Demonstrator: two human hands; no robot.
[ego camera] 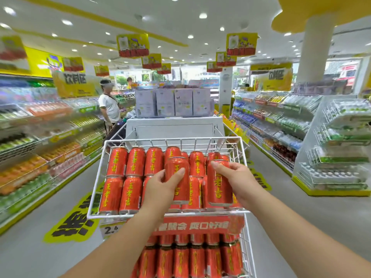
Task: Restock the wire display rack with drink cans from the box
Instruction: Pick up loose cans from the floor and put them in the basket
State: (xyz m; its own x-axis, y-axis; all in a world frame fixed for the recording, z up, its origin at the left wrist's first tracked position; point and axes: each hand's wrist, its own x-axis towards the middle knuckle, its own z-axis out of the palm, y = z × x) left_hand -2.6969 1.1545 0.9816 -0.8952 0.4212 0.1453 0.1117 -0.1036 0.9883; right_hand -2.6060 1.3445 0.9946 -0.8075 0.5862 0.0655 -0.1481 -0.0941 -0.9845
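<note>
Head view: the left grip (160,183) is wrapped round one red can (177,167), and the right grip (239,177) holds a second can (219,189) round its middle. Both are held over the rows of cans (135,162) in the top basket (172,140) of the wire rack (246,247). The cans are probably full, so stiff and fairly heavy, with smooth, slippery sides, and a mid-body hold suits them. The basket looks nearly full, so free slots are tight. Below hang a red sign (192,225) and a lower tier of cans (190,257). The box is out of view. A person (109,107) stands well apart in the aisle.
</note>
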